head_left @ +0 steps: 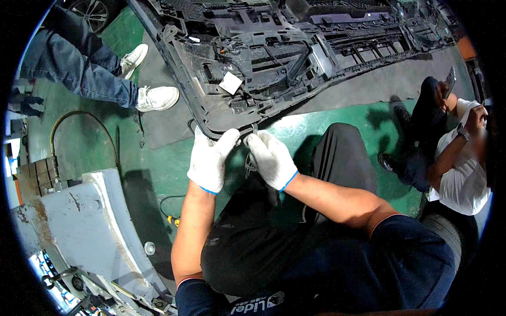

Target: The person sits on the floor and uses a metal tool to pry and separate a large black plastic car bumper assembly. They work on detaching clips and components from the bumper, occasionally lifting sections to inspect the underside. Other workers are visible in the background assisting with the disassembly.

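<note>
A large black plastic car panel [274, 58], with ribs, clips and wiring on it, lies in front of me, its near corner toward my body. A black edge strip [221, 130] runs around that corner. In a white knitted glove, my left hand [207, 160] is closed on the strip, its thumb pressed near the edge. My right hand [272, 158], gloved too, pinches the strip just to the right. The two thumbs nearly meet. Both hands' other fingers are partly hidden. A thin grey cord-like thing [249, 164] hangs beside my right glove.
A grey mat [161, 126] lies under the panel on the green floor. At upper left stand a person's legs in jeans and white shoes [158, 98]. To the right, a person in a white shirt [461, 179] sits close by. A grey metal machine [68, 210] stands at left, near a hose [79, 112].
</note>
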### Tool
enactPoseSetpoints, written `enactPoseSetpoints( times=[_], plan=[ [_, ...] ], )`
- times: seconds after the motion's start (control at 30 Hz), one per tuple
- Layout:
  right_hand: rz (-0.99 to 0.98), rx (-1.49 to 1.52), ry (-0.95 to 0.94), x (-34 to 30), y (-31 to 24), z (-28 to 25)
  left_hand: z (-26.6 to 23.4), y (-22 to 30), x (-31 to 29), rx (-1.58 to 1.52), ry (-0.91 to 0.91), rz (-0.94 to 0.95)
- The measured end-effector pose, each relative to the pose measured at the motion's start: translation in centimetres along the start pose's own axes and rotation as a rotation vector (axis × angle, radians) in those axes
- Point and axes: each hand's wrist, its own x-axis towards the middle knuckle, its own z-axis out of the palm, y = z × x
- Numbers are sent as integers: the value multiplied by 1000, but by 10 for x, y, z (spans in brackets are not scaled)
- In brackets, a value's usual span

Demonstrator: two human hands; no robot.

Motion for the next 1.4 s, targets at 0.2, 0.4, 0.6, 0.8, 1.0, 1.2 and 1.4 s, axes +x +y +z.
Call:
enactPoseSetpoints(
  times=[0.2, 0.4, 0.6, 0.8, 1.0, 1.2, 1.4],
  plan=[
    [-613, -484, 303, 3, 18, 11, -3, 22, 2, 1048, 299, 441],
    [-44, 194, 134, 1, -1, 8, -3, 68, 21, 1703, 138, 624],
    [-45, 18, -128, 2, 6, -29, 6, 72, 18, 1549, 32, 591],
    [-86, -312, -222, 11, 29, -87, -16, 50, 25, 1594, 40, 721],
    [35, -410, -110, 26, 38, -115, -24, 29, 32, 1403, 72, 736],
    [33, -220, 36, 20, 65, -98, -11, 27, 31, 1636, 123, 1027],
    [-342, -369, 201, 9, 96, -77, -6, 23, 30, 1466, 128, 1042]
  ],
)
